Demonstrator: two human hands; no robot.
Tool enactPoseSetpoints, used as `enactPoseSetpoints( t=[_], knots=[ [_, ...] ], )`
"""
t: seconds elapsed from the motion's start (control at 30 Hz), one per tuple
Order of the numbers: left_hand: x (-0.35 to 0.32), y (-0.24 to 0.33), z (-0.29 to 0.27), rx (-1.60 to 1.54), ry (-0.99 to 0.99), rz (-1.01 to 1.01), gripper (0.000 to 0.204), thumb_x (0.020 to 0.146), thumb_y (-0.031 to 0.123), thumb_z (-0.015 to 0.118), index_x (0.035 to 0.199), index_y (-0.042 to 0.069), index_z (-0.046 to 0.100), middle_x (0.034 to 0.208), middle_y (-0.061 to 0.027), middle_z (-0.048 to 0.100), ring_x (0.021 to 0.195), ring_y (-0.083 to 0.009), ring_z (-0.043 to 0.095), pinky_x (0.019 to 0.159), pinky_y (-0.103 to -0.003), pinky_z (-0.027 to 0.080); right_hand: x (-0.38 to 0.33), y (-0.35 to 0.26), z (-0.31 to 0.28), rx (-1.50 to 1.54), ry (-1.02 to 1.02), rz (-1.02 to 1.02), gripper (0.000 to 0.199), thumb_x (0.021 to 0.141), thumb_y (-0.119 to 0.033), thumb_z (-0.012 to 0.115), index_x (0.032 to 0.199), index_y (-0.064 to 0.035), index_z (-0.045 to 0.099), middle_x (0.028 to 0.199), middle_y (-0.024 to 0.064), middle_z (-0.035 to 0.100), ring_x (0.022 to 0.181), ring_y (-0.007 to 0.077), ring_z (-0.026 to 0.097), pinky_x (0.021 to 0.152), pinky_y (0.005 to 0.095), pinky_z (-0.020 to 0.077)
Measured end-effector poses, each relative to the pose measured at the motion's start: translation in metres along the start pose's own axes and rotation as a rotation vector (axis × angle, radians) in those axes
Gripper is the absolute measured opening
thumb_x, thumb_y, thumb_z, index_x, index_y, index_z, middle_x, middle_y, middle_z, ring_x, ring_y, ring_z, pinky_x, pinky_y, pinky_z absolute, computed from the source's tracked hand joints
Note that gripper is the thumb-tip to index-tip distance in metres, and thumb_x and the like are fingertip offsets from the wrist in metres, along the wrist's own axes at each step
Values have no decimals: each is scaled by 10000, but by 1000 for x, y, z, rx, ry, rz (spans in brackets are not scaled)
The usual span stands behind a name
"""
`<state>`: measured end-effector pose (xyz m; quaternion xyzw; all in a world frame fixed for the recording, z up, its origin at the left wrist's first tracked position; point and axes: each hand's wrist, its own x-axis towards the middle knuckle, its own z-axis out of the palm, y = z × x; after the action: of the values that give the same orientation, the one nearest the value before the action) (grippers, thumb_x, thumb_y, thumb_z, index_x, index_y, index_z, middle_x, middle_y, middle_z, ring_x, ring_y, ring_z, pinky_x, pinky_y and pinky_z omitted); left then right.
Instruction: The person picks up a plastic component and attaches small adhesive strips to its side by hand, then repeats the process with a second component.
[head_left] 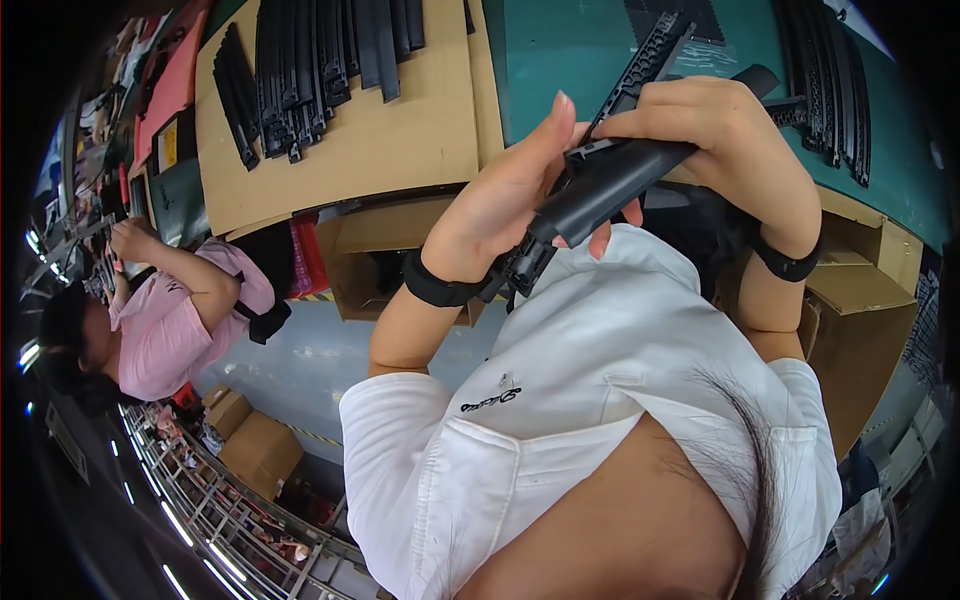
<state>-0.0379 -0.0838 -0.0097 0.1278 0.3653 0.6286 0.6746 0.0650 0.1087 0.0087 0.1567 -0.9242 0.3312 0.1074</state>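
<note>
Over the table's near edge, a long, smooth black plastic housing (612, 188) lies slanted across my hands. My left hand (510, 195) supports it from the left, with the thumb raised and fingertips showing beneath. From the right, my right hand (718, 125) is closed over its upper part, fingertips pressing near a small raised piece. A narrow black strip with a honeycomb pattern (648, 65) sticks out past my right fingers; whether it is joined to the housing, I cannot tell. Black bands circle both wrists.
Rows of long black plastic parts (300, 70) lie on a cardboard sheet (420, 135) at left. More black strips (835, 90) rest on the green mat (560, 60) at right. Cardboard boxes (860, 300) stand below the table. At far left, a person in pink (180, 330) works.
</note>
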Motion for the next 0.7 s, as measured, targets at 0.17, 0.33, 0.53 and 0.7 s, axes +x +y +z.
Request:
enactPoseSetpoints(
  t=[0.17,0.33,0.53,0.7],
  knots=[
    [-3,1,3,12,69,-82,668,962,537,313,1323,-23,363,896,-225,602,618,-150,599,436,-178,434,-2,3,6,17,12,21,339,616,-99,693,953,-68,671,722,69,556,671,257,555,603,340,428],
    [0,-16,-23,-337,34,-126,545,957,398,473,1294,-25,410,934,-211,612,692,-163,640,506,-224,522,0,3,9,-54,65,-16,316,599,-90,696,914,-75,679,731,51,552,667,243,544,606,330,425],
    [8,-19,-16,-209,77,-119,397,956,305,518,1185,-19,502,897,-138,615,668,-131,610,494,-232,490,2,0,11,-97,54,-41,233,643,-35,685,863,-112,683,784,42,571,682,263,584,596,344,454],
    [9,-9,-8,-9,156,-71,302,956,265,524,1102,1,526,811,-57,613,507,-65,543,360,-177,354,2,0,8,-152,74,-70,247,641,-20,696,879,-72,655,818,39,575,685,231,579,610,343,451]
  ],
)
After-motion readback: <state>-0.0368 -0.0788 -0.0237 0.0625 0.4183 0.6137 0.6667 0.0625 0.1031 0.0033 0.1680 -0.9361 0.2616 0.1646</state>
